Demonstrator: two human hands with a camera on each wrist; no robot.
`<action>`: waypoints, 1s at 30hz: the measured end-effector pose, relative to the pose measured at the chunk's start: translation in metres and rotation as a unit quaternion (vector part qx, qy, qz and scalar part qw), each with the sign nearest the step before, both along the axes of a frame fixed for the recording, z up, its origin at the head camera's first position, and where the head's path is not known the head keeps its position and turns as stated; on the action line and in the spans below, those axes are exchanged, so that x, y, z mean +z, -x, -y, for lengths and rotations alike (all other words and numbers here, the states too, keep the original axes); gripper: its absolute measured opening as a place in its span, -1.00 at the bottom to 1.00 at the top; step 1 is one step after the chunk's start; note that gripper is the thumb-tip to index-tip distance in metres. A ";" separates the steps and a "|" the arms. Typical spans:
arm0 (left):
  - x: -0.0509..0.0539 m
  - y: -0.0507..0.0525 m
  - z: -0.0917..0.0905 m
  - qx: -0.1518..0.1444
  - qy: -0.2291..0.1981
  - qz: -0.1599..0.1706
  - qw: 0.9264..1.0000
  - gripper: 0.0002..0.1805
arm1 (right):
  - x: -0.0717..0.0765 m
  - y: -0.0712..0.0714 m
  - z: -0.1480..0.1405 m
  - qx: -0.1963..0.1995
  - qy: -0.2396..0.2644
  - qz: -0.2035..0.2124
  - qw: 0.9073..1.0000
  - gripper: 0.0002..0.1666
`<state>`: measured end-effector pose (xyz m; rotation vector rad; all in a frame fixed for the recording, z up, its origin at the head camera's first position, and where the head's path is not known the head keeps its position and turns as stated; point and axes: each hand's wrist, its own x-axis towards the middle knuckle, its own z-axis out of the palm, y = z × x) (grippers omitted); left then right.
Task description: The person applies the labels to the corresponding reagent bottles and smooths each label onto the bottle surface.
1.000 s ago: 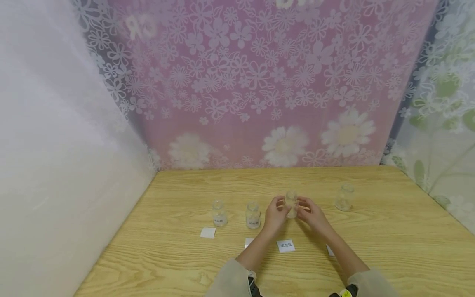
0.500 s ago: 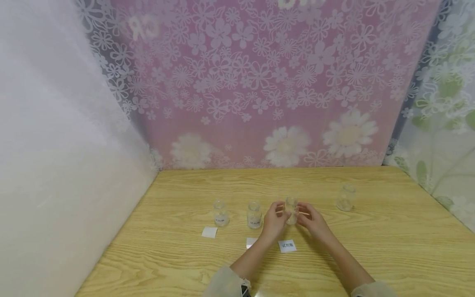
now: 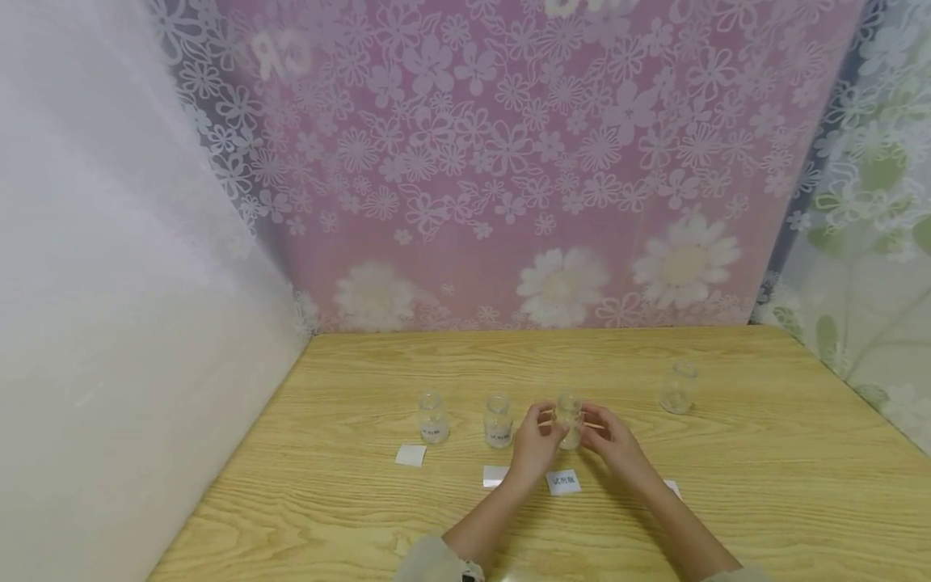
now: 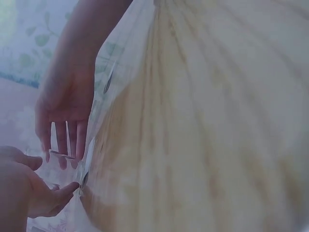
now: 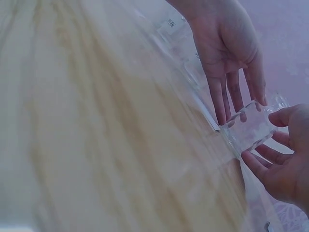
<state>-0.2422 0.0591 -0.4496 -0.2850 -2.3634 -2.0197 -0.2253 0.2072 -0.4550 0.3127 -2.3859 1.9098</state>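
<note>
Your left hand (image 3: pixel 537 444) and right hand (image 3: pixel 617 444) meet at a clear glass bottle (image 3: pixel 569 422), held upright above or on the wood-grained table (image 3: pixel 342 517); whether its base touches the surface cannot be told. Each grip is a pinch, your thumbs to the near side and your fingers bent about the glass from left and right (the right wrist view shows the fingertips of both hands against the clear wall). To the left of your left hand stand two upright jars, the middle jar (image 3: pixel 498 424) near it and the left jar (image 3: pixel 433 420) farther off, both lettered low on the front. The far jar (image 3: pixel 678 390), also upright, stands well apart beyond your right hand. On the near side lie four cards: a blank card (image 3: pixel 410 455) before the left jar, a second card (image 3: pixel 494 476) beside your left forearm, a lettered card (image 3: pixel 563 482) between your forearms, and a white card (image 3: pixel 673 487) partly hidden by your right forearm. A flowered curtain (image 3: pixel 509 186) hangs behind.
</note>
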 end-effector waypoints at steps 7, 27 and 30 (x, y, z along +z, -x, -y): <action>-0.001 -0.001 -0.001 0.008 0.013 -0.008 1.000 -0.59 | 0.001 -0.001 0.002 -0.005 0.007 -0.013 1.000 -0.50; 0.001 -0.033 0.048 -0.119 0.387 -0.162 0.900 -0.64 | -0.017 -0.028 -0.007 0.029 -0.292 -0.213 0.932 -0.73; -0.003 -0.033 0.046 -0.112 0.401 -0.165 0.894 -0.68 | -0.020 -0.030 -0.008 0.028 -0.329 -0.258 0.908 -0.76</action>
